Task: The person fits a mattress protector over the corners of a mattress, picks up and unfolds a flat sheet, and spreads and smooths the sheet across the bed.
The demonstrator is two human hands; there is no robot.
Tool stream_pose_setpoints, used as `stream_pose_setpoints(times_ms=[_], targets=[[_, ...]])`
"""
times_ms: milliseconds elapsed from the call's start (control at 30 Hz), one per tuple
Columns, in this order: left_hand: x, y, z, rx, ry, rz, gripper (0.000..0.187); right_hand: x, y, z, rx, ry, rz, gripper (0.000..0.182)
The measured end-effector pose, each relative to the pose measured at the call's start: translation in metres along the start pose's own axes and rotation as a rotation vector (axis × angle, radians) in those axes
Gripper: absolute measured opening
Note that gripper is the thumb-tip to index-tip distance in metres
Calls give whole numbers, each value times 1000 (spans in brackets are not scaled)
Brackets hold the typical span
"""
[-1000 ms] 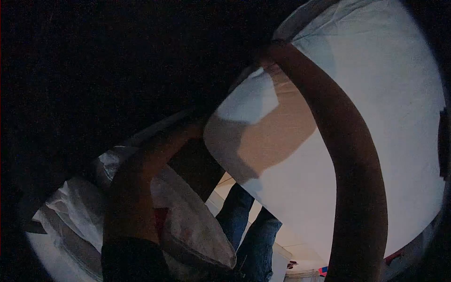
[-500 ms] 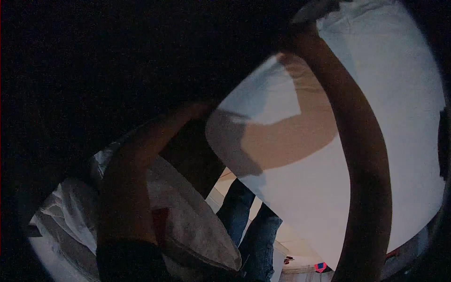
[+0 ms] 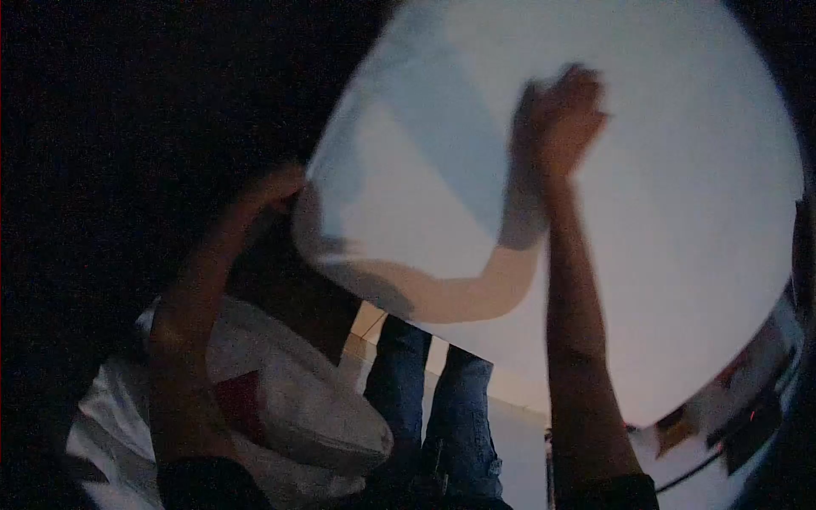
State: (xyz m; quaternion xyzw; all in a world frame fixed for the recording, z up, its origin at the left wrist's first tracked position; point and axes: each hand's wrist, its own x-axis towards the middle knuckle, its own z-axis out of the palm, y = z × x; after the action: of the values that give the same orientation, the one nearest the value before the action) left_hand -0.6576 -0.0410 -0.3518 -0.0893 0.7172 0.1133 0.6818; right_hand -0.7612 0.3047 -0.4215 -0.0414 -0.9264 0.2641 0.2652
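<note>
A large white sheet-like surface (image 3: 671, 212) fills the right and centre of the dim view, with shadows of arms on it. My right hand (image 3: 565, 115) is over its upper middle, blurred, with the fingers bent together; whether it grips any of the white material cannot be made out. At the left edge of the white surface is my left hand (image 3: 285, 183), its fingers dark and smeared, close to or touching that edge.
Below the white surface show legs in blue jeans (image 3: 459, 408). A grey cushion-like thing (image 3: 314, 408) with a red patch (image 3: 240, 406) lies at the lower left, beside crumpled pale fabric (image 3: 110, 421). Dark items and a cable are at the lower right.
My right hand has moved down from the top edge and now shows over the white surface. My left hand has shifted left. The white surface looks smoother and extends farther left.
</note>
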Motion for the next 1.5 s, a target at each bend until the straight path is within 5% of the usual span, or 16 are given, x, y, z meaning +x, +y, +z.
stream_pose_setpoints(times_ms=[33,100,167,200,300,400,467,533,567,633,767,900,1100,1200,1300,1500], targets=[[-11,38,-15,387,107,-26,48,-4,-34,-66,-267,-411,-250,50],[-12,58,-4,507,1077,142,46,-65,-81,-103,56,-903,-274,48],[-48,148,-8,467,1201,410,47,-144,-118,-134,668,-1075,-218,49],[-67,192,1,411,1320,636,48,-159,-133,-152,825,-1515,-136,51],[-64,241,48,596,1000,817,55,-135,-105,-229,719,-1125,-61,47],[-43,190,44,770,1026,437,54,-128,4,-287,36,-903,335,49],[-33,125,38,588,1505,363,50,-161,106,-329,-199,-437,524,55],[-7,72,8,372,1471,389,49,-155,146,-352,-553,-211,858,61],[-5,96,8,388,1472,435,49,-174,143,-344,-528,-303,817,61],[-17,159,19,269,1556,-71,46,-211,108,-314,-566,-650,571,58],[-23,323,112,523,1283,628,57,-205,-28,-308,252,-993,195,65],[-42,352,208,659,1114,627,59,-224,7,-348,339,-766,398,63],[-44,204,223,84,1326,-19,60,-288,191,-481,-428,-335,1018,65],[-68,250,216,33,1122,-359,62,-266,234,-508,-447,-93,1026,67],[-42,328,257,535,1280,502,58,-252,257,-492,-285,-271,856,67],[-39,621,468,708,1063,967,59,-309,305,-546,-99,-281,542,60]])
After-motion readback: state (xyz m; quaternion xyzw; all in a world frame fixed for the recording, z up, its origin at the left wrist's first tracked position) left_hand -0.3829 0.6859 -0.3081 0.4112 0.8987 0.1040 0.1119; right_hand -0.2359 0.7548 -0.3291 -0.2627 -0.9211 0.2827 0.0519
